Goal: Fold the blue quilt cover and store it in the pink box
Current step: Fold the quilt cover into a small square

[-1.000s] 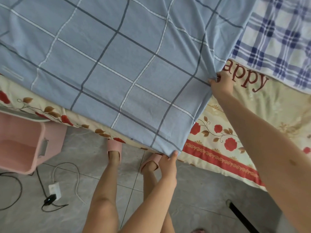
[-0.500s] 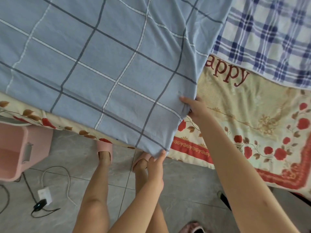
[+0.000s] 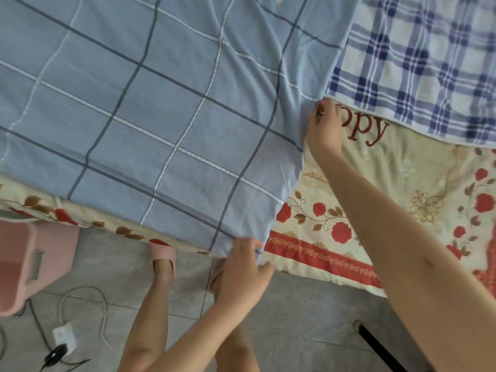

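Note:
The blue quilt cover (image 3: 166, 108), light blue with a dark and white grid, lies spread flat over the bed and fills the upper left. My left hand (image 3: 241, 269) grips its near right corner at the bed's front edge. My right hand (image 3: 323, 127) pinches the cover's right edge farther up the bed. The pink box (image 3: 29, 267) stands open on the floor at the lower left, partly cut off by the frame.
A cream floral bedspread (image 3: 397, 210) with red roses covers the bed under the cover. A blue-and-white checked cloth (image 3: 429, 57) lies at the upper right. On the grey tiled floor lie a white cable and plug (image 3: 63, 336); a black bar (image 3: 381, 347) shows at the lower right. Pink slippers (image 3: 162, 257) are on my feet.
My right hand slid back up the cover's right edge to near the lettering. My left hand closed more fully around the near corner. The view shifted slightly.

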